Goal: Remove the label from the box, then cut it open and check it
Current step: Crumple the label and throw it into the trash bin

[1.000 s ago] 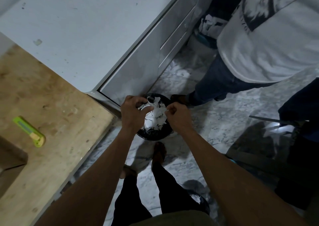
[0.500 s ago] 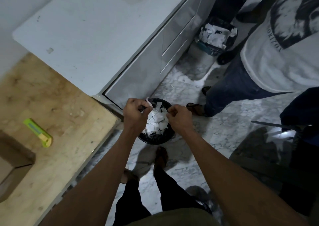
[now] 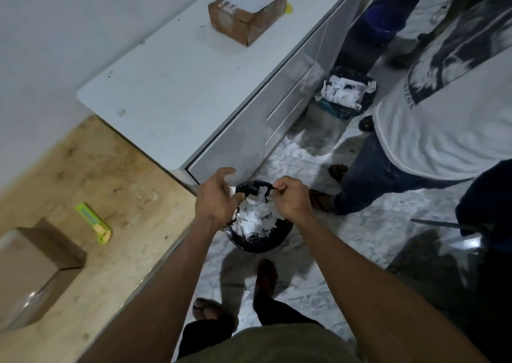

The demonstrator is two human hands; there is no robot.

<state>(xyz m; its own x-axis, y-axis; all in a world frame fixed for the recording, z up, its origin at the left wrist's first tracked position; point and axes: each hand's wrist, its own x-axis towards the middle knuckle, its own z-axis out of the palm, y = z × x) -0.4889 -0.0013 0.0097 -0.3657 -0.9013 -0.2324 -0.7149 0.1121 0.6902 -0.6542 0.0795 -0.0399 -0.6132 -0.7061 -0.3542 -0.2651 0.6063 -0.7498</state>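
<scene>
Head view: person stands over a small round black bin point(image 3: 259, 240) on the marble floor point(image 3: 360, 224), both arms stretched out above it.
Left hand point(image 3: 214, 196): released, fingers spread and curled, nothing in it; hovers over the bin's left rim.
Right hand point(image 3: 291, 196): clenched, fingertips pinched together over the bin's right rim; looks like a thin dark bit at the pinch, too small to tell what.
Bin contents: heaped w/ torn white paper scraps point(image 3: 256, 218), up to the rim.
Task box: plain brown cardboard box point(image 3: 30, 274) at far left on the light wooden table point(image 3: 110, 182), well apart from both hands; partly cut off by frame edge, top looks bare, w/ a glossy strip low on its near side.
Cutter: green-and-yellow utility knife point(image 3: 94, 222) flat on the wooden table, just right of the box, not touching it.
Other table: white table w/ drawers point(image 3: 177, 85) butts against the wooden one; carries a second brown cardboard box w/ a white label on top point(image 3: 246, 16), far from the hands.
Second bin: another dark bin full of white scraps point(image 3: 346, 92) further along the floor, beside the white drawers.
Others: bystander in white printed T-shirt & blue jeans point(image 3: 443, 113) at right, sandalled foot near the black bin; more legs at top right.
Wearer: dark trousers, sandalled feet just below the bin.
</scene>
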